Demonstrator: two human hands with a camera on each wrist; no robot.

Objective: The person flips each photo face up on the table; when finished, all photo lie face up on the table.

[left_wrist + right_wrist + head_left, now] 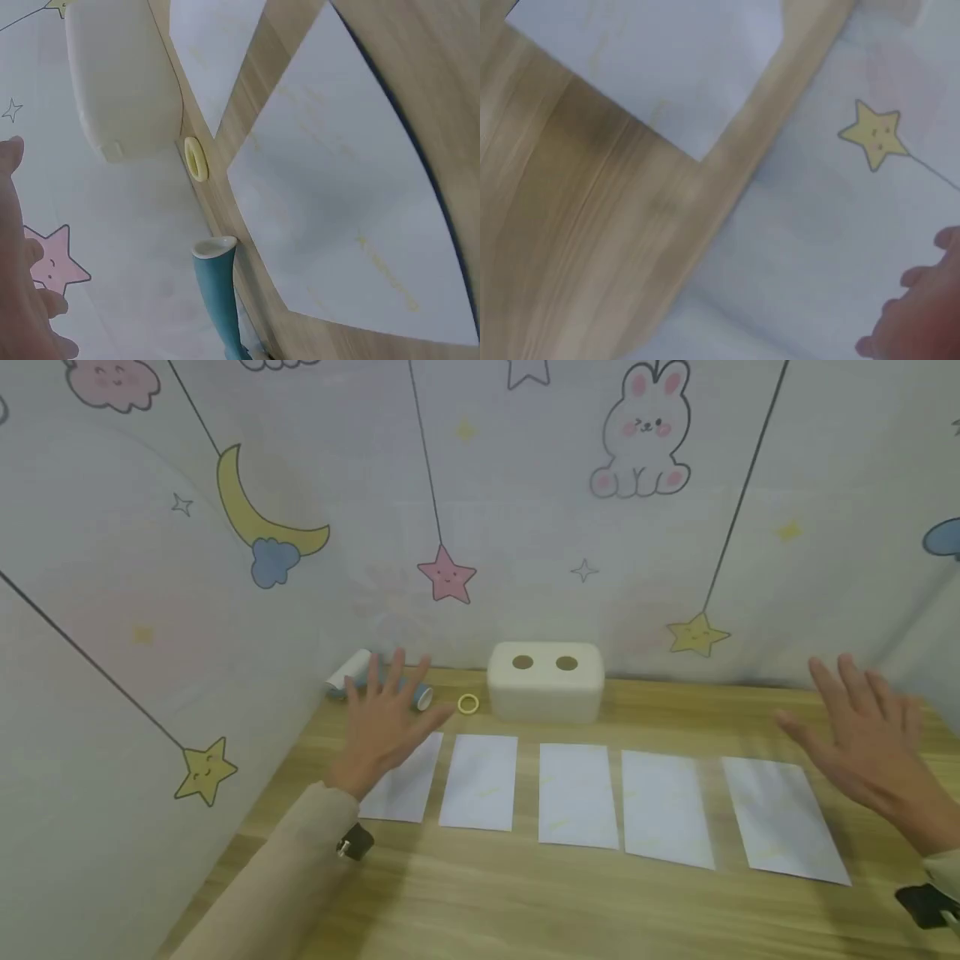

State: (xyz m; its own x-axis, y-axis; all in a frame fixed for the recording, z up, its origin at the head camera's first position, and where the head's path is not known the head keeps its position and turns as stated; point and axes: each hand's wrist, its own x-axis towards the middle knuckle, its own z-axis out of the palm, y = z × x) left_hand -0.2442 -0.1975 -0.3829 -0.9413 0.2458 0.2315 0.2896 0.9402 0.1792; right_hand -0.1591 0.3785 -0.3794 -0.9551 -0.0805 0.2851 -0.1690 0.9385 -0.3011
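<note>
My left hand (386, 722) is held up over the leftmost white sheet (405, 785), fingers spread, holding nothing. On the far right my right hand (873, 743) is raised with spread fingers beside the rightmost sheet (787, 818), also holding nothing. Several white sheets lie in a row across the wooden table, with faint yellow marks on them. Partly hidden behind the left hand is a blue tapered tube with a pale open end (215, 289). The edge of each hand shows in its own wrist view, the right one blurred.
A white box with two round holes (546, 693) stands at the table's back. Left of it lies a yellow ring (468, 704), then a white cylinder (351, 670). A cloth printed with stars, a moon and a rabbit (647, 435) hangs behind and to the left.
</note>
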